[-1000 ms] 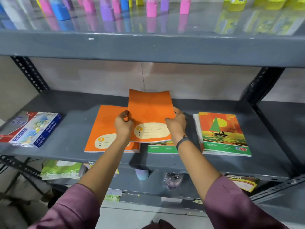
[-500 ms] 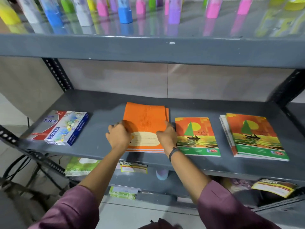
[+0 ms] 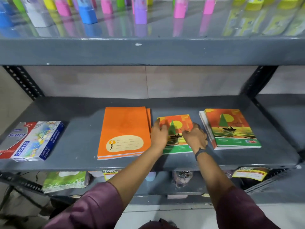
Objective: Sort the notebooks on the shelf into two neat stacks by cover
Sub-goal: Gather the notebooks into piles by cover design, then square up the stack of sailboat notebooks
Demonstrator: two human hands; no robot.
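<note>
Both hands rest on a single sailboat-cover notebook (image 3: 176, 129) lying flat on the grey middle shelf (image 3: 79, 142): the left hand (image 3: 159, 135) lies with fingers curled over its left edge and the right hand (image 3: 195, 138) presses its right side, though whether either truly pinches the cover cannot be told. Just left of it sits the orange notebook stack (image 3: 125, 131), edges slightly offset, and to its right, a little apart, the stack of sailboat-cover notebooks (image 3: 231, 128). Farther left lie boxed packs (image 3: 33, 141), and coloured bottles (image 3: 87, 10) line the shelf above.
</note>
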